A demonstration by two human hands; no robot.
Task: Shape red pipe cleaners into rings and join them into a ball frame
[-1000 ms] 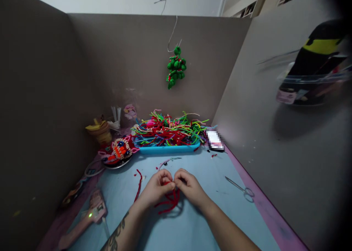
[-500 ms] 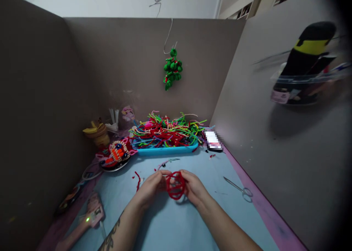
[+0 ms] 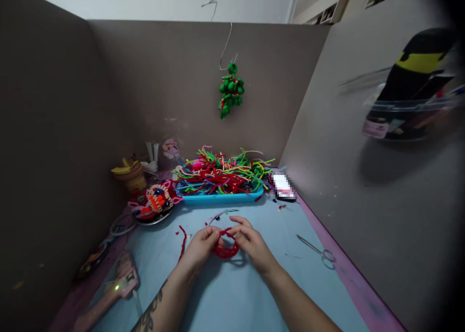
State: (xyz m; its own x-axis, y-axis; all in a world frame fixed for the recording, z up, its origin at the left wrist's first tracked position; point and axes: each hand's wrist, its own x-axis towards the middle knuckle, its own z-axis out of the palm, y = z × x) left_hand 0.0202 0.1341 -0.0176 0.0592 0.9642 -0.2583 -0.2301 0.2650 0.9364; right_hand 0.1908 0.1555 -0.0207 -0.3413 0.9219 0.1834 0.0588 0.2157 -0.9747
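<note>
A ring-shaped bundle of red chenille stem (image 3: 227,253) is held up over the blue table sheet between both hands. My left hand (image 3: 202,247) is closed on its left side, thumb against the index finger. At its upper right, my right hand (image 3: 255,248) pinches the stem with thumb and forefinger, while another finger points away to the left. Where the fingertips press, the stem is partly covered. A loose red piece of stem (image 3: 182,240) lies just left of my left hand. Beyond the hands is a small dark bead (image 3: 217,217).
A blue tray (image 3: 221,198) heaped with coloured stems stands at the back, beside a phone (image 3: 283,186). Scissors (image 3: 319,251) lie at right. At left are a pink glue gun (image 3: 125,278) and a plate of stem figures (image 3: 156,203). A green ornament (image 3: 231,89) hangs behind.
The red ring has tipped flatter and moved slightly left and down. My right hand has shifted its grip to the ring's top, with a finger now lifted outward.
</note>
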